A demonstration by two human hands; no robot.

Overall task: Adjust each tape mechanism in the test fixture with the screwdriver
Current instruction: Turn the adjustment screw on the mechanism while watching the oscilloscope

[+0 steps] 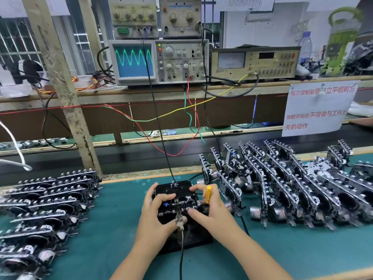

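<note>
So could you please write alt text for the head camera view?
Two bare hands, left and right, hold a black tape mechanism on a black test fixture; the right also grips a yellow-handled screwdriver. Behind, an oscilloscope shows a green wave.

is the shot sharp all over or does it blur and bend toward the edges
Head view: sharp at centre, where both hands, left and right, meet at the test fixture; oscilloscope trace crisp; stacked tape mechanisms smear toward the left edge; wide-angle distortion bows the wooden shelf rail; lighting even, soft shadows.

Black tape mechanism (182, 201) seated in test fixture (187, 231) mid-bench, yellow-handled screwdriver (208, 194) upright beside it
</note>
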